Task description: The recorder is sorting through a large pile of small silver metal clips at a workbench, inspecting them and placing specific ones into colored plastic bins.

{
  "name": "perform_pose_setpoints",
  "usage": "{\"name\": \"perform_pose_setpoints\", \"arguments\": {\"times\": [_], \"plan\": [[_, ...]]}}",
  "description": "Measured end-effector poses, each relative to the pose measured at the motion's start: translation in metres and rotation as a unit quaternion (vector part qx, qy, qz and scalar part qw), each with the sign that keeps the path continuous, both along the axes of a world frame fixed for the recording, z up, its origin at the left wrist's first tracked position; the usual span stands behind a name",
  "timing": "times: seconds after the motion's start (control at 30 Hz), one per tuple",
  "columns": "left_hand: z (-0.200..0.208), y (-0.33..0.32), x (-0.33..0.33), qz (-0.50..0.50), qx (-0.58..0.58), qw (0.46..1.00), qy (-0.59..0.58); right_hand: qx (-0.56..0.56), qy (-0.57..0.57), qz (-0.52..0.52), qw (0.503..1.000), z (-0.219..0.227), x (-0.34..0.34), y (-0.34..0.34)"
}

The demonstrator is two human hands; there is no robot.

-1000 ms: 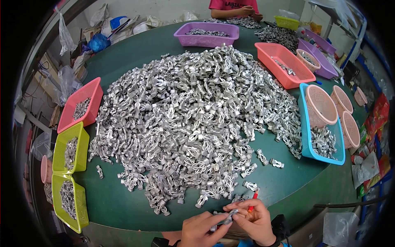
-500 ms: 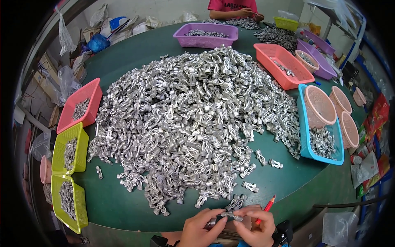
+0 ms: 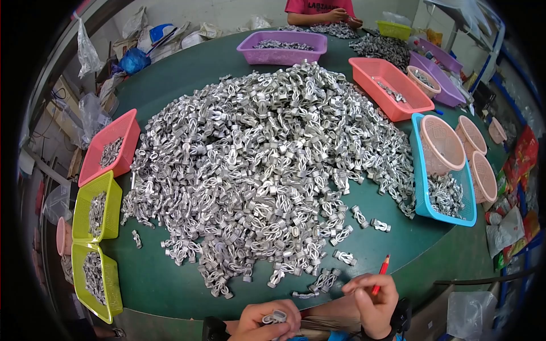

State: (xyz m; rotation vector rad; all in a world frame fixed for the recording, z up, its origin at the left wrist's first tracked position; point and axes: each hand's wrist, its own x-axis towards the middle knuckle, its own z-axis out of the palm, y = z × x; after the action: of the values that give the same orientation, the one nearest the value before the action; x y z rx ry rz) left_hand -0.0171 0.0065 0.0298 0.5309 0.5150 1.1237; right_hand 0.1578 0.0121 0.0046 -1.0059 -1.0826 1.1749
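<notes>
Head cam: grips grey metal part [image 3: 275, 317] in L hand [image 3: 256, 325], fingers curled close round it, low centre, by the near edge of tabletop [image 3: 398, 244]. Seems to slant approx. lower L to upper R, visible end toward upper R, rest hidden by fingers. Has red pencil [image 3: 381, 277] btwn fingers of R hand [image 3: 375, 301], tip up & slightly R; thumb & fingertips loosely bent, a bit apart. Lies approx. L–R in the case of loose pc [image 3: 344, 257].

Shows block lettering on co-worker's pink shirt [image 3: 318, 9]; also print on red packs [image 3: 523, 159], too small to read.

Is dark green on top, w/ big heap [image 3: 256, 170] of similar pcs, lime baskets [image 3: 116, 219] L, blue basket [image 3: 422, 193] R. Has pale wall [image 3: 227, 10] & bags [image 3: 136, 59] behind.
</notes>
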Motion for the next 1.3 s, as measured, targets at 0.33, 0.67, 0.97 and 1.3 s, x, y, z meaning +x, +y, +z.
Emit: {"name": "perform_pose_setpoints", "arguments": {"times": [0.33, 0.67, 0.97, 1.3], "plan": [[-0.015, -0.007, 0.016, 0.007, 0.215, 0.811, 0.544, 0.059, -0.384, 0.055, 0.92, -0.001, -0.002, 0.018], [-0.019, 0.005, 0.013, 0.068, 0.17, 0.615, 0.767, 0.009, -0.393, 0.052, 0.918, -0.007, 0.007, 0.013], [-0.014, -0.001, 0.021, 0.084, 0.268, 0.762, 0.584, -0.141, 0.036, 0.069, 0.987, -0.007, 0.002, 0.005], [-0.005, -0.002, 0.021, 0.107, 0.259, 0.779, 0.561, -0.169, 0.106, 0.09, 0.976, -0.005, -0.006, 0.004]]}}
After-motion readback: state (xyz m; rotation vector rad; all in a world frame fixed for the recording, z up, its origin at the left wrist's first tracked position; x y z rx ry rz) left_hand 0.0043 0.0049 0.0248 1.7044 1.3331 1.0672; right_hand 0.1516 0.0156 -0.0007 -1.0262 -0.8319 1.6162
